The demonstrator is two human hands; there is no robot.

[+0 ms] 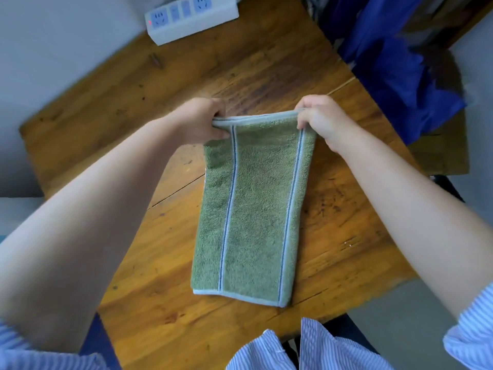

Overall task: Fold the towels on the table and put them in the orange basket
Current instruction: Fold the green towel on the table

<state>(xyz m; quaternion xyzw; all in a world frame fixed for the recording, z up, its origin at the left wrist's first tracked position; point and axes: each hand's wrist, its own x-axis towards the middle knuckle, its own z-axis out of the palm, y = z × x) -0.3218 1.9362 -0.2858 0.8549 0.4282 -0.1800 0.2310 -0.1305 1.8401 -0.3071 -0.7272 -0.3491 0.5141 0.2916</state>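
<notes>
Striped sleeves (472, 340); left hand (198, 120) and right hand (321, 120) pinch fluffy green towel (250, 209) on wooden table (333, 222).

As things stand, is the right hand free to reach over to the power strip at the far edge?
Probably not yet: the right hand pinches a far corner of the green towel, as does the left hand. The tabletop toward the power strip looks unobstructed.

Plain indoor room, worn wooden table (346, 209), white power strip (190, 18) by grey wall
</notes>
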